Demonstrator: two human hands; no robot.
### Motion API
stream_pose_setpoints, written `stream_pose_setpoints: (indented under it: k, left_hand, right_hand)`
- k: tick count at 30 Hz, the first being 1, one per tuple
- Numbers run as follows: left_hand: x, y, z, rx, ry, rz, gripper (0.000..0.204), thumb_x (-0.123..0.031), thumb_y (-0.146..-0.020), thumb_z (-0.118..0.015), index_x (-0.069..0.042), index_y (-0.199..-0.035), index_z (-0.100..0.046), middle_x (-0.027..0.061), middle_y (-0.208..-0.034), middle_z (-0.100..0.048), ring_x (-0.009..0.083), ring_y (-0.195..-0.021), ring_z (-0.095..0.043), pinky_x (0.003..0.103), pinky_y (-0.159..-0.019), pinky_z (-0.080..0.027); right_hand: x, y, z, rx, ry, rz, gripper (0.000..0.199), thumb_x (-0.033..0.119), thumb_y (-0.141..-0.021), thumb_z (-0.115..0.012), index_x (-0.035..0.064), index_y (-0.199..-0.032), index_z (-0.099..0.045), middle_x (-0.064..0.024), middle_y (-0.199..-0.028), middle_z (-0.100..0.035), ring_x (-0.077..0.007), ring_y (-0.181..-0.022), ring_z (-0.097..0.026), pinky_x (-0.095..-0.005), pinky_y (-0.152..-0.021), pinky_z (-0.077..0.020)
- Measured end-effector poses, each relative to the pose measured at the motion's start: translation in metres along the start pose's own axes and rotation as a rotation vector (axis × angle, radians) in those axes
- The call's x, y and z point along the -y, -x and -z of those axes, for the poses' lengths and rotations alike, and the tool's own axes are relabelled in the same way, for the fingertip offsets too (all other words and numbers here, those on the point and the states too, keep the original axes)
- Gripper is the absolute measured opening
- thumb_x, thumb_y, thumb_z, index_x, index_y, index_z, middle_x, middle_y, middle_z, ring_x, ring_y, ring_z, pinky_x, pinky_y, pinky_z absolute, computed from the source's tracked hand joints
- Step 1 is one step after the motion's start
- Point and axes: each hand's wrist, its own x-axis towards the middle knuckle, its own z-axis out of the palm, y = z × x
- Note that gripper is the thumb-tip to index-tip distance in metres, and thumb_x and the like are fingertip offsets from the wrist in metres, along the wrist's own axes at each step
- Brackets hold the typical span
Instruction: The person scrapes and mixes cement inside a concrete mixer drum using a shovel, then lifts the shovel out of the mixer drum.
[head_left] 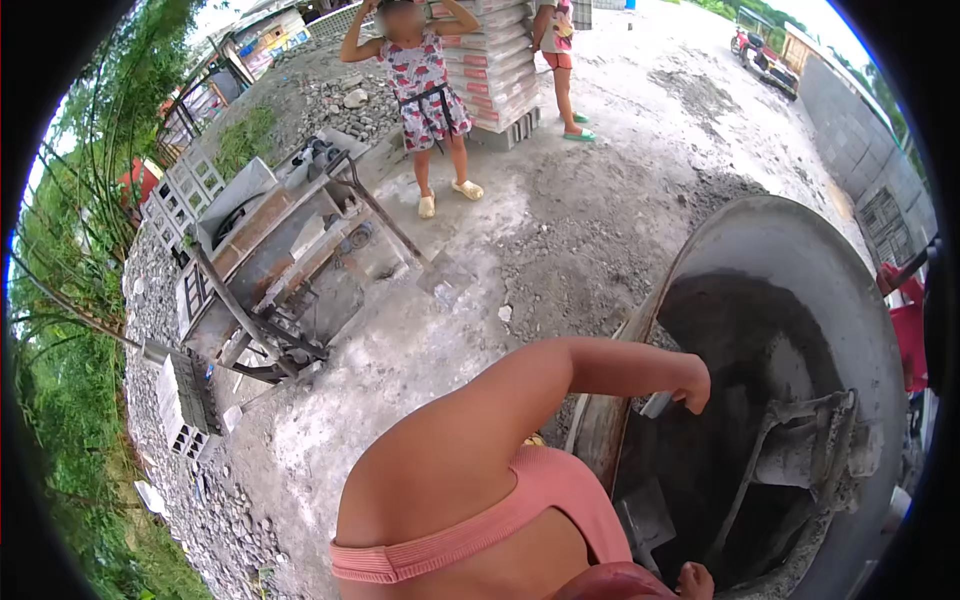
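Left hand point(692, 384) over a grey metal drum point(805, 250)

Rough grey ground point(610, 215), dusted pale, spreads across an open yard with loose gravel point(225, 530) and a block wall point(850, 125). The drum stands at right, round, crusted, with a mixing blade point(800, 462) inside; its mouth faces up, its long axis sloping into the dark. The left grip curls just inside the rim; the right hand point(696, 582) bends its fingers, partly cropped. Whether either pinches anything, I cannot tell.

At the frame's right, open room is lying inside the drum point(850, 310) between the left fingers point(695, 396) and the metal paddle point(795, 462). That paddle is blocking the lower right, while a flat grey plate point(648, 515) is obstructing the way toward the right fingers point(690, 576).
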Motion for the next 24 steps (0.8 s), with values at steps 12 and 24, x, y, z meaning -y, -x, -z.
stream_pose_setpoints:
  k: [12, 24]
  left_hand:
    - [0.0, 0.014, 0.002, 0.05, -0.042, -0.061, 0.047, -0.038, -0.09, -0.035, -0.003, -0.102, -0.063, 0.015, -0.111, -0.057, 0.0313, -0.094, -0.053, 0.045, -0.082, -0.04]
    - [0.0, -0.004, 0.0, 0.048, -0.068, -0.016, 0.046, -0.042, -0.088, -0.038, -0.006, -0.103, -0.064, 0.0106, -0.107, -0.061, 0.0293, -0.093, -0.055, 0.043, -0.082, -0.041]
  right_hand:
    - [0.036, 0.017, 0.004, 0.004, -0.003, -0.012, 0.042, 0.038, -0.089, -0.054, 0.0018, -0.109, -0.059, -0.0028, -0.083, -0.057, -0.0118, -0.068, -0.048, -0.0266, -0.061, -0.0418]
    - [0.039, 0.02, 0.003, -0.001, 0.001, -0.015, 0.045, 0.04, -0.089, -0.053, 0.0009, -0.111, -0.058, -0.0053, -0.084, -0.058, -0.0151, -0.069, -0.05, -0.0296, -0.062, -0.0436]
